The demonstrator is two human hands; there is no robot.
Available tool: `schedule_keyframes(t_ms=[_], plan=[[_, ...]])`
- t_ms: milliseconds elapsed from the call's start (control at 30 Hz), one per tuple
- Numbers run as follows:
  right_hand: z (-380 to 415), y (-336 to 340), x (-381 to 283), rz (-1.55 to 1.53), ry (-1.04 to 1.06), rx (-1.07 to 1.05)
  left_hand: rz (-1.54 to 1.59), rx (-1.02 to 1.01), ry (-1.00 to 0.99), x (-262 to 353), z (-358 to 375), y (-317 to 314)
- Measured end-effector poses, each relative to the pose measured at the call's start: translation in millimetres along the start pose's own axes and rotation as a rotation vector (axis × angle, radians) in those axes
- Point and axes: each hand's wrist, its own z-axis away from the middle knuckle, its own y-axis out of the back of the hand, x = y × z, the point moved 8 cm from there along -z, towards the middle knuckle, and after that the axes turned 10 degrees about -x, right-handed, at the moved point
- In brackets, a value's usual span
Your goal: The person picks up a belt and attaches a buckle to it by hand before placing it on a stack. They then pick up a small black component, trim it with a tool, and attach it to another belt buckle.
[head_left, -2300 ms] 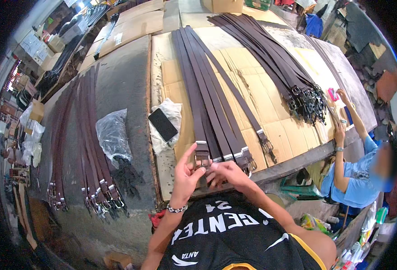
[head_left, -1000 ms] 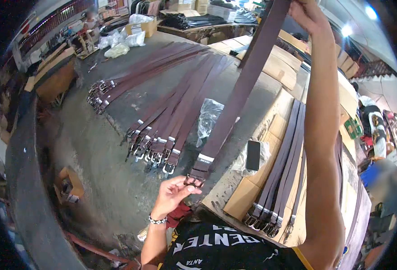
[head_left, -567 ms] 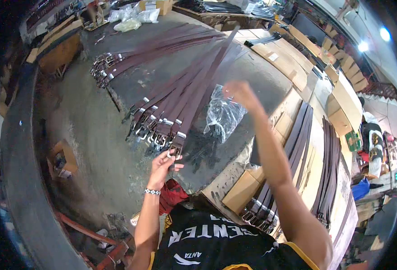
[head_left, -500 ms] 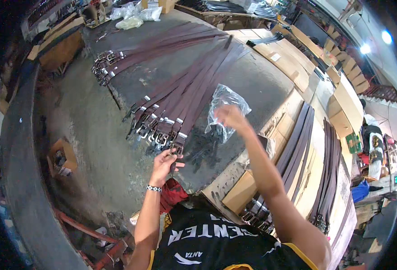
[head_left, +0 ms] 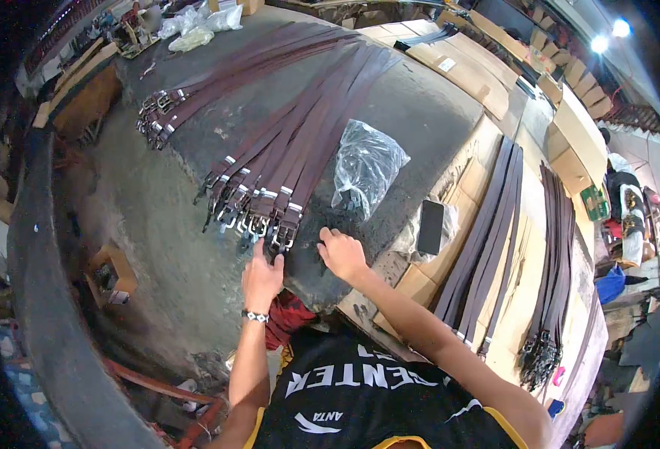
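Note:
Dark brown belts lie fanned over the grey table, their silver buckles bunched toward me. My left hand is at the near edge of these buckles, index finger stretched out and thumb apart, touching or almost touching the black pieces on them. To its right, my right hand is over small black pieces on the table, fingers curled; what they hold, if anything, is hidden. Just beyond it rests a clear plastic bag with dark items at its mouth.
A second belt bundle lies at the back left. On the right are a phone, black straps and more brown belts on cardboard. An open carton stands at the lower left. Red cloth hangs near my body.
My right hand has come back from the plastic bag toward me and down to the small black pieces. My left hand has shifted slightly left, its index finger now extended. The phone is now uncovered.

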Motion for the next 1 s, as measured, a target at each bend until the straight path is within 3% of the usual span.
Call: schedule_keyframes(t_ms=[267, 333, 467, 567, 700, 767, 867, 900, 1000], plan=[[5, 8, -12, 0.186, 0.227, -0.04, 0.046, -0.039, 0.067, -26, 43, 3], [5, 16, -15, 0.175, 0.373, -0.002, 0.117, -0.039, 0.083, -36, 47, -4], [5, 29, -19, 0.156, 0.544, -0.03, 0.118, -0.087, 0.055, -16, 51, -6], [14, 58, -16, -0.244, 0.431, 0.005, 0.097, -0.104, 0.0, 4, 51, -10], [38, 77, 26, -1.057, 0.311, 0.316, 0.121, -0.171, -0.112, 16, 41, -42], [41, 57, 57, -1.173, 0.241, 0.325, 0.089, -0.176, -0.246, 33, 36, -50], [52, 31, 86, -1.405, 0.124, 0.329, 0.159, -0.215, -0.263, 31, 16, -74], [53, 23, 93, -1.444, 0.053, 0.32, 0.215, -0.296, -0.18, 47, 19, -73], [46, 6, 102, -1.583, -0.052, 0.357, 0.124, -0.241, -0.245, 48, -2, -86]])
